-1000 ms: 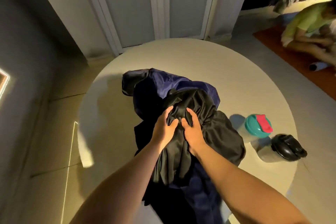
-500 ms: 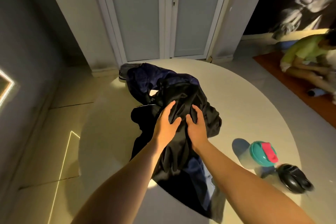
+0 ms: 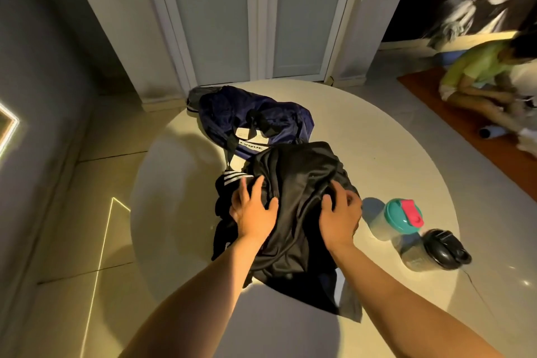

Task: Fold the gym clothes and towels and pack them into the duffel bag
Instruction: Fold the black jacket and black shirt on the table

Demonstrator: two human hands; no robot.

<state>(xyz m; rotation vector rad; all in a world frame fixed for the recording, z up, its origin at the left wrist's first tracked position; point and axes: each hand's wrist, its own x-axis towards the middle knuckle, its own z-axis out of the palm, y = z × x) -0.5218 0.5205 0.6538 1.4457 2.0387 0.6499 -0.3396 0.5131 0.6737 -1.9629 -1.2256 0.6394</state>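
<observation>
The left hand (image 3: 252,209) lay with its fingers spread flat, pressing on a crumpled black shiny garment (image 3: 299,177) on the round white table (image 3: 392,148). The right hand (image 3: 341,218) rested on the garment's right edge with its fingers bent; whether it gripped the cloth could not be told. A navy fabric duffel bag (image 3: 261,113) lay just behind, touching the garment. To the right stood a teal-lidded plastic shaker bottle (image 3: 402,216) beside a black rounded case (image 3: 444,247).

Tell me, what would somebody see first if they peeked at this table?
Probably the two bare hands, left hand and right hand, on a shiny black garment heaped in the middle of the round table. Just behind it lies the navy duffel bag, and to the right stands a bottle with a teal lid and red flap.
</observation>
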